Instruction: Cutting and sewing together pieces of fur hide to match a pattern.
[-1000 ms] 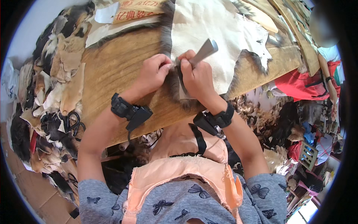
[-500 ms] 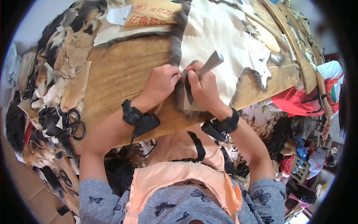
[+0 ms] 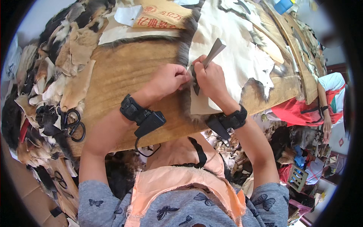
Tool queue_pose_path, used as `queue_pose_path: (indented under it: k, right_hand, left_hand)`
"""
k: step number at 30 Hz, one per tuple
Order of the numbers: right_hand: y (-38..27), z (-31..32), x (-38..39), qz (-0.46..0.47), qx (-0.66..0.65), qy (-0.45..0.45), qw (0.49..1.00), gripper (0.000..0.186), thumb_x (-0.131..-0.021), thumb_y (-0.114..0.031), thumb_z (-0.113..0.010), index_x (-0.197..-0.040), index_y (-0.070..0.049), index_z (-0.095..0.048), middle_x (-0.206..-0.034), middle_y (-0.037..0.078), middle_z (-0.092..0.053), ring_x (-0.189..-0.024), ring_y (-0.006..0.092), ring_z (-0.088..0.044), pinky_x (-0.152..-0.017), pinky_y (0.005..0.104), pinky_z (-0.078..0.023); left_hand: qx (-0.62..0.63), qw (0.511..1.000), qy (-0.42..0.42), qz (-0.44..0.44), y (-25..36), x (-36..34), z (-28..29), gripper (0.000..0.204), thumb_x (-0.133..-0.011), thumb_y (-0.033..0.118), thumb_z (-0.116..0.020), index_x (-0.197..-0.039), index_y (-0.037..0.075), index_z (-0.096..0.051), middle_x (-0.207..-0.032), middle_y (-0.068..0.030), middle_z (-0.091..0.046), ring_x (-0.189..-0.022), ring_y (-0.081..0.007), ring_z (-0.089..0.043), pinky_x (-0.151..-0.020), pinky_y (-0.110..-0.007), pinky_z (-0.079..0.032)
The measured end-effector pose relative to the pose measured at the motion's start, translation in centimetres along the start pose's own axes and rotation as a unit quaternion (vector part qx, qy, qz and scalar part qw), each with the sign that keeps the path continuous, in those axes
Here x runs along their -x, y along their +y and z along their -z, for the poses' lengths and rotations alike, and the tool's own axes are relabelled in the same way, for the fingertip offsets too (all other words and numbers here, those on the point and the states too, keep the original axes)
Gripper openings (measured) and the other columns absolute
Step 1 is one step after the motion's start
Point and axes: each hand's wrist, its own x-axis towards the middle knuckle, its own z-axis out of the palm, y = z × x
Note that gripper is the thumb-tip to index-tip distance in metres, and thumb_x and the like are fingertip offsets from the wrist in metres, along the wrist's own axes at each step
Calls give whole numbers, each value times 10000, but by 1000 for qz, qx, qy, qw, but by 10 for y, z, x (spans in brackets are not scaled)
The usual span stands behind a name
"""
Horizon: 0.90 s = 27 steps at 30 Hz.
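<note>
A fur pelt (image 3: 227,41) lies pale leather side up on the wooden table, with dark grey fur showing along its left edge. My right hand (image 3: 211,77) is closed around a flat grey metal knife (image 3: 216,50). Its wide end sticks up past my fist, and the dark pointed end reaches down over the pelt near the left edge. Close beside it, my left hand (image 3: 169,78) is pinched at the furry edge of the pelt. The exact bit between those fingertips is mostly hidden.
Fur scraps (image 3: 81,47) are heaped on the left, with black-handled scissors (image 3: 74,125) beside them. A tan printed paper bag (image 3: 162,17) rests on another pelt at the back. A co-worker in a red apron (image 3: 291,111) is at the right. The wooden tabletop (image 3: 132,72) ends before my body.
My right hand and the knife have shifted slightly right and up. My left hand remains pinched near the fur edge, with its fingers turned a little. The whole view has moved slightly.
</note>
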Motion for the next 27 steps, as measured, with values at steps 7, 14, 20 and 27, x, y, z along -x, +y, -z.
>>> queue_pose_path:
  k: [7,14,20,27]
  right_hand:
    - [9,7,24,24,-99,-29,994,211,-862,-165,-441,-860,12,-555,-723,198,-561,-707,349,-560,-672,401,-431]
    - [24,3,57,153,-105,10,983,182,-858,-149,-453,-876,-8,-567,-766,170,-589,-775,342,-561,-696,406,-431]
    - [7,3,50,110,-42,8,993,186,-862,-157,-458,-851,-24,-587,-686,182,-576,-660,359,-573,-617,409,-444]
    - [8,8,43,84,-55,-39,994,184,-867,-142,-439,-857,-24,-580,-652,180,-563,-639,371,-568,-605,419,-438]
  left_hand:
    - [-37,999,-11,-34,-18,12,-7,142,-836,118,-569,-776,1,-624,-586,-39,-580,-534,-97,-544,-511,-266,-429]
    - [-47,995,-88,24,-12,39,-19,127,-882,84,-534,-801,-2,-580,-652,16,-522,-569,-57,-466,-533,-220,-393]
    - [56,995,-78,28,-5,43,-20,120,-886,103,-534,-804,27,-579,-676,37,-511,-598,-50,-459,-541,-206,-385]
    - [59,995,-66,39,-2,48,-23,128,-891,116,-529,-789,55,-577,-676,58,-490,-599,-32,-437,-536,-180,-361]
